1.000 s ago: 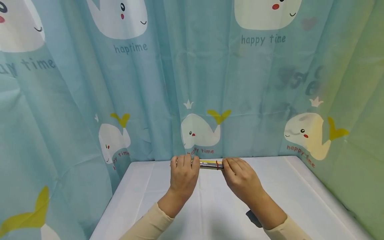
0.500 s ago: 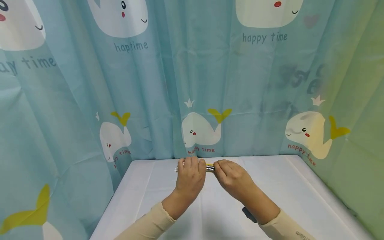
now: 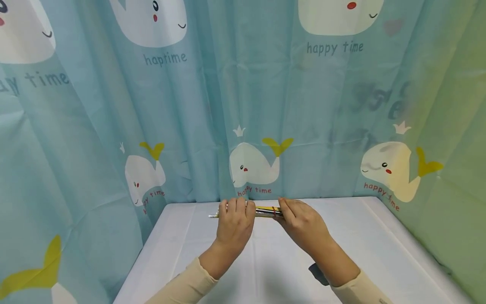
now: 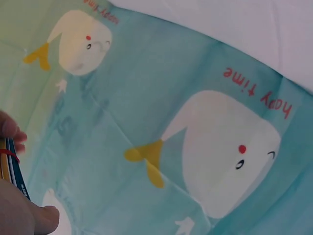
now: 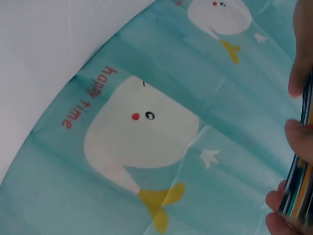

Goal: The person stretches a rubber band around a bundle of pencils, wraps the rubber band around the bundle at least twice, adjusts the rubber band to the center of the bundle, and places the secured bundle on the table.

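A bundle of pencils, yellow and dark, lies sideways between the two hands near the table's far edge. My left hand grips it from above, its fingers curled over, and light pencil ends stick out past that hand on the left. My right hand pinches the other end, just right of a red rubber band around the bundle. In the left wrist view, the band crosses the pencils at the lower left. The right wrist view shows the pencils and fingers at its right edge. The hands hide much of the bundle.
A white cloth covers the table. Beside the right forearm lies a small dark object, partly covered by it. Blue-green curtains printed with whales hang close behind the table and along its sides.
Half a second ago my hands were closer together and the right one covered the band. They now stand farther apart, the band showing again and more pencil sticking out at the left.
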Tool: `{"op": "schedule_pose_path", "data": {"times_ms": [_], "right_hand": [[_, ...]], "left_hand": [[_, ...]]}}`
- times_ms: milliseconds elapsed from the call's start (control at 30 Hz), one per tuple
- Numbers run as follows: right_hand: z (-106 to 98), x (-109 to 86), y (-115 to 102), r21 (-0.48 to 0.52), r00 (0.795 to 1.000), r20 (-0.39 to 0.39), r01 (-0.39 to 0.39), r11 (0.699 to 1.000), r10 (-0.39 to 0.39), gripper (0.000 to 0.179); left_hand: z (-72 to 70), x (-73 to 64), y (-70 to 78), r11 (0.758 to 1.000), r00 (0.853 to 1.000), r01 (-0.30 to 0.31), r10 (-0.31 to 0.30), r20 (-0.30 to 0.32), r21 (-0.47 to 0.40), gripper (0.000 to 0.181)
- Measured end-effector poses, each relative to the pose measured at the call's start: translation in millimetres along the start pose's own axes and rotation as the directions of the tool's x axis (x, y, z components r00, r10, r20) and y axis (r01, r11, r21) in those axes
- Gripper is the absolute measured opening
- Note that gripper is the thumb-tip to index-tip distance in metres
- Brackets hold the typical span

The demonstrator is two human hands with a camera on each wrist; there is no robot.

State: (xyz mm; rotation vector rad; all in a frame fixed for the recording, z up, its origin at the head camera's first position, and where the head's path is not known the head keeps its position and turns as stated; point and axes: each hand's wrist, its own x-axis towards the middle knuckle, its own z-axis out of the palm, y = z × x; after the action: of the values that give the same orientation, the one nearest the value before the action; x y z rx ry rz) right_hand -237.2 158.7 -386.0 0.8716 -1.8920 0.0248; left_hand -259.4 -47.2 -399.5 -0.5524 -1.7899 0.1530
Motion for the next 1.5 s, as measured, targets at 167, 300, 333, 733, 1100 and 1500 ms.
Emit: {"op": "schedule_pose_path", "data": {"times_ms": [167,300,333,733,1100,1500], "right_hand": [[0.6,-5.2,4.0,0.021,0.998,-0.050,0.026,0.999,-0.025,0.032],[2.9,-4.6,2.0,0.029,0.997,-0.055,0.062,0.998,-0.060,0.032],[3.4,-3.5,1.3,0.022,0.996,-0.051,0.077,0.997,-0.076,0.031],[7.6,13.9,-11.3,0.063,0.991,-0.054,0.129,0.990,-0.125,0.017],[5.3,5.4,-9.9,0.137,0.995,0.093,-0.034,0.990,0.021,0.054],[8.3,-2.3,-7.4,0.129,0.998,0.032,0.055,0.990,-0.059,0.027]], "left_hand": [[0.6,0.7,-5.3,1.000,1.000,0.001,-0.001,-0.020,-0.017,0.021],[0.1,0.8,-5.8,0.999,1.000,-0.007,0.007,0.014,-0.042,0.022],[0.0,0.5,-5.0,0.999,1.000,-0.016,0.017,0.022,-0.042,0.021],[-0.6,-3.8,6.7,0.998,0.995,-0.067,0.068,0.076,-0.017,0.019],[-3.2,-10.5,-0.6,0.997,0.979,-0.070,0.076,0.187,-0.042,0.019],[-4.7,-4.7,-1.0,0.995,0.993,-0.077,0.082,0.086,-0.058,0.030]]}}
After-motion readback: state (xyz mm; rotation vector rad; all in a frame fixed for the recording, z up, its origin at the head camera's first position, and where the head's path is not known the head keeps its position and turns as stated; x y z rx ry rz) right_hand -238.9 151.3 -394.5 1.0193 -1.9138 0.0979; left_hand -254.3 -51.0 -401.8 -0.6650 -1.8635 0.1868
